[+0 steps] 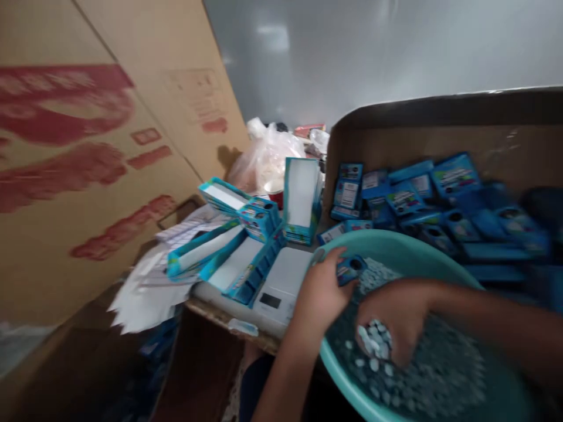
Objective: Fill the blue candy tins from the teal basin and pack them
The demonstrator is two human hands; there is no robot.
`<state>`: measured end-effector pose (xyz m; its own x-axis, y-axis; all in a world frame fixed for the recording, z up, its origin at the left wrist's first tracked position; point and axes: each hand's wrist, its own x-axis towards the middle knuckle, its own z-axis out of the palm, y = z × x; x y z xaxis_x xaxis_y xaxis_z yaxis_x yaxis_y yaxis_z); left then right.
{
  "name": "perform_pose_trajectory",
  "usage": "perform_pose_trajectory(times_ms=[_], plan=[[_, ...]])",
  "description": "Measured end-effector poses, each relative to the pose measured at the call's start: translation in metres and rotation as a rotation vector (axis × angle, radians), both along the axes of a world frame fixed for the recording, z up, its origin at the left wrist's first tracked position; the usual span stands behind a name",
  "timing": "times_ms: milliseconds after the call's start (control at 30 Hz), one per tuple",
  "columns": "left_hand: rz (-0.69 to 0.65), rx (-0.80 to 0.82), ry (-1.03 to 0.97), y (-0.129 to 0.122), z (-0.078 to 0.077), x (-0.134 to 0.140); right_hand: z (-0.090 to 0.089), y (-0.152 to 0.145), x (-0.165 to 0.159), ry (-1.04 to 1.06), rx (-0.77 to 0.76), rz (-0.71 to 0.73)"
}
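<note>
Left of the hands sit trays (301, 190) and a scale (288, 272); beyond, a carton (444, 138) of boxes (407, 196); beneath, a basin (396, 246) of pellets (417, 384). The left hand (323, 290) grips a small box (350, 269), the right hand (393, 310) clutches pellets.

The left hand (326, 288), right hand (398, 310) and forearms (292, 363) are bare; dark navy clothing (253, 384) shows below the worktop's (209, 295) near edge.

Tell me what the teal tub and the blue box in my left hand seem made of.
Teal tub: probably plastic with a slight sheen, going by its smooth, rounded rim. Blue box in your left hand: likely thin printed card, judging by its flat, patterned face; blur leaves its finish open.
</note>
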<state>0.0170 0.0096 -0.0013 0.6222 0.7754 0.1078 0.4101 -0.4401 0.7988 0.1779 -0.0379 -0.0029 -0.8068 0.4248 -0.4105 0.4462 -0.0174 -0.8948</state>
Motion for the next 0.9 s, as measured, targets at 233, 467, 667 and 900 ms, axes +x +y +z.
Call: perform_pose_trajectory(times_ms=[233, 467, 667, 900], plan=[[-0.07, 0.012, 0.074, 0.005, 0.011, 0.004, 0.035, -0.001, 0.023, 0.067, -0.081, -0.214], [-0.147, 0.046, 0.149, 0.011, 0.008, 0.003, 0.033, 0.006, 0.028, 0.434, 0.028, -0.731], [-0.122, 0.049, 0.175, 0.011, 0.007, 0.005, 0.031, 0.01, 0.02, 0.733, 0.207, -1.152], [-0.129, 0.019, 0.113, 0.011, 0.005, 0.005, 0.026, 0.011, 0.009, 0.769, 0.232, -1.331]])
